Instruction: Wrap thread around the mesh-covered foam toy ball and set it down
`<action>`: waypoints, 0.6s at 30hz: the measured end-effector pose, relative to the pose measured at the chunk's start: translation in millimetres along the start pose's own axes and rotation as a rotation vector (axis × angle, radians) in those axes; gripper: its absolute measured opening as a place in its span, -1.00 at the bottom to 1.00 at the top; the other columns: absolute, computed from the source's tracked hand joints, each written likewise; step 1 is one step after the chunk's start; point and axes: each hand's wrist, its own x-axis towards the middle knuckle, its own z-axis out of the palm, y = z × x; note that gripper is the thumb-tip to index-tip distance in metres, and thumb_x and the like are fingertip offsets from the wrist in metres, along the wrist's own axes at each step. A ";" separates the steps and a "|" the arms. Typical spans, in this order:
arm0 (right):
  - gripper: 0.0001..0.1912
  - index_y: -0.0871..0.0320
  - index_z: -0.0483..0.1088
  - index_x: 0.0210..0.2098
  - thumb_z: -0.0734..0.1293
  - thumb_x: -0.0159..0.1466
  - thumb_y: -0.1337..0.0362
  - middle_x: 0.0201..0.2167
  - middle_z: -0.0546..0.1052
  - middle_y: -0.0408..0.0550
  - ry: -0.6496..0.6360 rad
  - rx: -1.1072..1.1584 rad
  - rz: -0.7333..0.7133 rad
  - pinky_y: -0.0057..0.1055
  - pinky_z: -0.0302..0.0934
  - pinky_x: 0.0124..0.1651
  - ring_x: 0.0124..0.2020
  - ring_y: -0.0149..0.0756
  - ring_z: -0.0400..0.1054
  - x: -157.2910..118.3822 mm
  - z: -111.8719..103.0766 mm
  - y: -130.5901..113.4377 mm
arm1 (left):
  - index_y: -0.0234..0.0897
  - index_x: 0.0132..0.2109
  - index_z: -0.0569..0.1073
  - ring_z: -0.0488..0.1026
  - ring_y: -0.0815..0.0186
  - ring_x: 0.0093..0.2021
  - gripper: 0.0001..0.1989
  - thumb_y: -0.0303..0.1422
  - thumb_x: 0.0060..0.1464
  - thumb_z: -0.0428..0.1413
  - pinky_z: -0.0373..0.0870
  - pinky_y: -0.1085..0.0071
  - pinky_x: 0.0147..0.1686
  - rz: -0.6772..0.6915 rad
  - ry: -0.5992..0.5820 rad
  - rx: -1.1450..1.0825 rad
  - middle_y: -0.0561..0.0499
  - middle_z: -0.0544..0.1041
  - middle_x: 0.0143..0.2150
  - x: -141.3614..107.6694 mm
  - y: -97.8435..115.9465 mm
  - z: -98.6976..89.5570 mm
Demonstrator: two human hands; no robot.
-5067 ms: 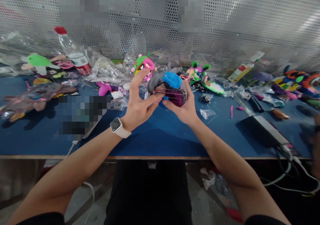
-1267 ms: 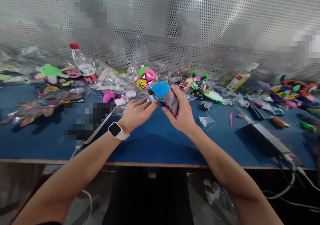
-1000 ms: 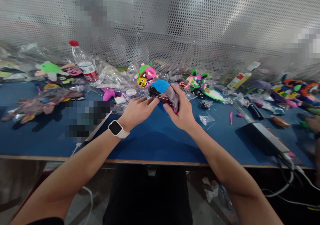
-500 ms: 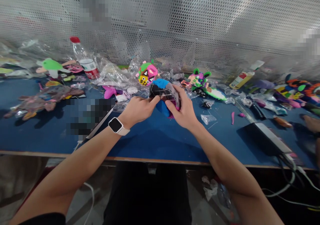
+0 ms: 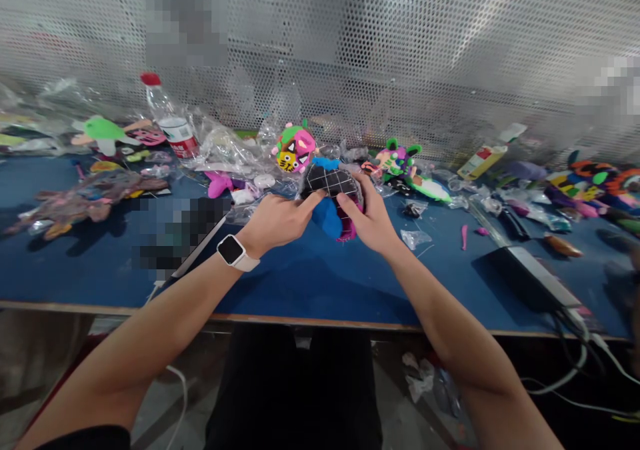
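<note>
Rolled over since the last frame: the black face of the modelling-clay ball (image 5: 330,182) now tips up toward the camera, its blue patch (image 5: 327,218) sits low, and magenta clay (image 5: 348,231) shows at the lower right. Ball held in both hands over the blue bench (image 5: 300,283), just in front of the tiger-faced clay figure (image 5: 296,147) and crumpled plastic wrap (image 5: 225,147). Left hand (image 5: 280,222) reaches in flat, its fingers (image 5: 311,200) pressed on the ball's lower edge; right hand (image 5: 369,218) grasps the opposite side, fingers (image 5: 351,198) curled over the black face. Thin white lines grid that face; thread or wire, too fine to tell. Handling note: soft clay dents easily, so light, spread fingertip pressure away from the lines seems best.
</note>
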 end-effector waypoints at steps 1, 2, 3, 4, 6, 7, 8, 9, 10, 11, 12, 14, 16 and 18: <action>-0.41 -0.06 0.37 0.31 0.35 0.47 -0.25 0.22 0.64 0.07 0.014 0.017 0.006 0.19 0.42 0.34 0.24 0.10 0.54 0.9 -0.2 2.4 | -0.28 0.35 0.49 0.51 0.22 -0.63 -0.53 -0.46 0.46 -0.11 0.10 0.33 -0.57 -0.003 0.059 -0.030 0.00 0.63 -0.54 -0.8 -0.8 1.4; -0.42 -0.06 0.37 0.30 0.35 0.48 -0.25 0.22 0.64 0.07 0.027 0.032 0.016 0.19 0.42 0.35 0.25 0.10 0.54 1.7 -0.5 4.7 | -0.27 0.35 0.49 0.53 0.23 -0.60 -0.54 -0.44 0.48 -0.11 0.15 0.33 -0.56 -0.008 0.108 -0.057 0.00 0.66 -0.50 -1.6 -1.7 2.6; -0.42 -0.05 0.37 0.30 0.35 0.48 -0.24 0.21 0.64 0.07 0.036 0.045 0.028 0.19 0.42 0.34 0.24 0.09 0.54 2.4 -0.8 6.7 | -0.26 0.34 0.50 0.54 0.25 -0.58 -0.55 -0.44 0.48 -0.10 0.19 0.34 -0.55 -0.012 0.146 -0.078 0.00 0.67 -0.47 -2.2 -2.6 3.6; -0.42 -0.05 0.37 0.29 0.36 0.48 -0.24 0.20 0.64 0.06 0.041 0.054 0.041 0.19 0.42 0.34 0.22 0.09 0.54 2.9 -1.1 8.4 | -0.26 0.32 0.52 0.53 0.26 -0.58 -0.57 -0.43 0.49 -0.10 0.22 0.34 -0.54 -0.014 0.172 -0.091 0.01 0.67 -0.47 -2.6 -3.6 4.4; -0.44 -0.04 0.37 0.26 0.36 0.47 -0.24 0.16 0.65 0.05 0.049 0.070 0.057 0.20 0.43 0.33 0.18 0.08 0.56 3.5 -1.6 10.7 | -0.25 0.27 0.56 0.51 0.27 -0.58 -0.58 -0.44 0.48 -0.08 0.24 0.35 -0.53 -0.012 0.207 -0.104 0.03 0.64 -0.49 -3.2 -5.1 5.6; -0.45 -0.03 0.38 0.24 0.37 0.47 -0.24 0.15 0.65 0.05 0.052 0.080 0.061 0.20 0.43 0.33 0.17 0.08 0.56 3.7 -1.6 11.4 | -0.24 0.25 0.59 0.50 0.28 -0.58 -0.59 -0.44 0.48 -0.08 0.25 0.35 -0.53 -0.014 0.219 -0.107 0.03 0.63 -0.50 -3.3 -5.6 6.2; -0.46 -0.03 0.39 0.22 0.37 0.46 -0.24 0.13 0.65 0.05 0.060 0.094 0.065 0.20 0.43 0.33 0.16 0.08 0.56 3.7 -1.5 11.8 | -0.24 0.23 0.60 0.50 0.28 -0.58 -0.59 -0.45 0.47 -0.07 0.25 0.35 -0.52 -0.020 0.230 -0.108 0.03 0.62 -0.52 -3.4 -5.9 6.7; -0.46 -0.03 0.40 0.21 0.38 0.46 -0.24 0.13 0.65 0.05 0.070 0.111 0.070 0.21 0.43 0.33 0.16 0.08 0.56 3.7 -1.1 12.1 | -0.25 0.22 0.62 0.50 0.28 -0.58 -0.59 -0.45 0.47 -0.07 0.26 0.35 -0.52 -0.028 0.240 -0.107 0.04 0.60 -0.53 -3.5 -5.9 7.1; -0.46 -0.03 0.40 0.19 0.39 0.45 -0.24 0.13 0.65 0.05 0.082 0.131 0.077 0.21 0.43 0.34 0.17 0.09 0.56 3.6 -0.6 12.3 | -0.24 0.22 0.62 0.50 0.28 -0.57 -0.59 -0.45 0.46 -0.06 0.26 0.35 -0.52 -0.035 0.246 -0.106 0.04 0.60 -0.54 -3.5 -5.6 7.5; -0.47 -0.03 0.40 0.18 0.39 0.45 -0.24 0.13 0.65 0.05 0.094 0.153 0.086 0.22 0.43 0.34 0.18 0.09 0.56 3.6 0.1 12.5 | -0.24 0.23 0.62 0.50 0.29 -0.57 -0.58 -0.44 0.46 -0.06 0.27 0.35 -0.52 -0.038 0.249 -0.105 0.05 0.60 -0.54 -3.5 -5.2 7.9; -0.47 -0.03 0.40 0.18 0.40 0.44 -0.24 0.13 0.64 0.06 0.105 0.175 0.094 0.22 0.43 0.34 0.19 0.08 0.55 3.5 0.8 12.7 | -0.23 0.25 0.61 0.50 0.30 -0.57 -0.58 -0.44 0.46 -0.06 0.26 0.36 -0.52 -0.036 0.249 -0.103 0.05 0.60 -0.54 -3.4 -4.5 8.2; -0.46 -0.04 0.39 0.18 0.41 0.43 -0.24 0.15 0.63 0.05 0.116 0.207 0.101 0.22 0.43 0.35 0.21 0.08 0.55 3.4 2.0 13.0 | -0.22 0.30 0.58 0.49 0.30 -0.58 -0.56 -0.44 0.47 -0.06 0.26 0.35 -0.52 -0.024 0.246 -0.097 0.06 0.62 -0.53 -3.0 -3.0 8.5; -0.47 -0.05 0.39 0.18 0.41 0.43 -0.24 0.14 0.63 0.04 0.118 0.216 0.101 0.22 0.43 0.34 0.20 0.06 0.55 3.2 2.7 13.2 | -0.24 0.33 0.57 0.50 0.30 -0.59 -0.55 -0.44 0.47 -0.06 0.26 0.34 -0.53 -0.012 0.252 -0.091 0.05 0.63 -0.51 -2.6 -1.7 8.5; -0.48 -0.06 0.39 0.19 0.41 0.44 -0.23 0.14 0.63 0.03 0.118 0.208 0.099 0.21 0.44 0.33 0.19 0.05 0.55 2.9 2.9 13.2 | -0.28 0.32 0.57 0.49 0.29 -0.60 -0.55 -0.45 0.47 -0.06 0.25 0.33 -0.54 -0.009 0.260 -0.093 0.05 0.63 -0.52 -2.2 -1.0 8.4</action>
